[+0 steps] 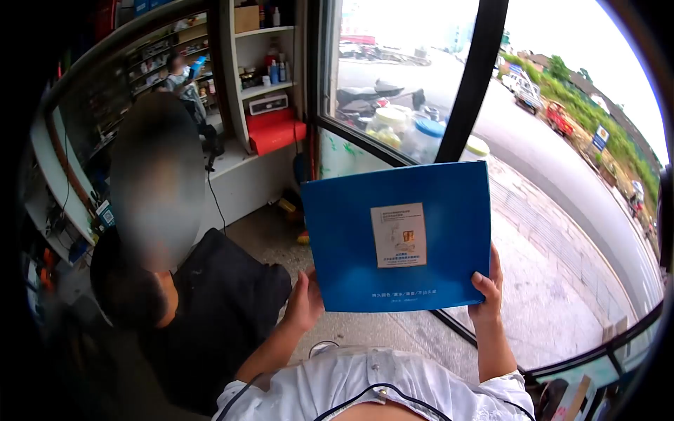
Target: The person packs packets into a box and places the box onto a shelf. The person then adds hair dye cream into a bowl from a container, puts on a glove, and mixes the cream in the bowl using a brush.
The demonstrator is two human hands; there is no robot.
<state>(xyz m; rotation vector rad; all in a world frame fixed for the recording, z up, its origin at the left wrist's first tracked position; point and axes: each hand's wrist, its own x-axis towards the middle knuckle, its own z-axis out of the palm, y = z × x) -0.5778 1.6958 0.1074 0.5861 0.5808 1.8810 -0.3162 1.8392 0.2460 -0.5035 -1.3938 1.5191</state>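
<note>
A flat blue box [344, 231] is held up in front of me, its broad face turned towards me. On that face are a pale picture label [399, 236] and a line of white print below it. My left hand [305, 303] grips the box's lower left edge, with some fingers hidden behind it. At the lower right edge, my right hand [488, 286] has its thumb on the front and its fingers round the side and back. How thick the box is does not show.
Close on my left sits a person in a dark cape [225, 281]. Beyond are a mirror [158, 63] and shelves [264, 90] with bottles and a red box [276, 131]. Tall window frames [484, 56] stand ahead and to the right, with a street [540, 161] outside.
</note>
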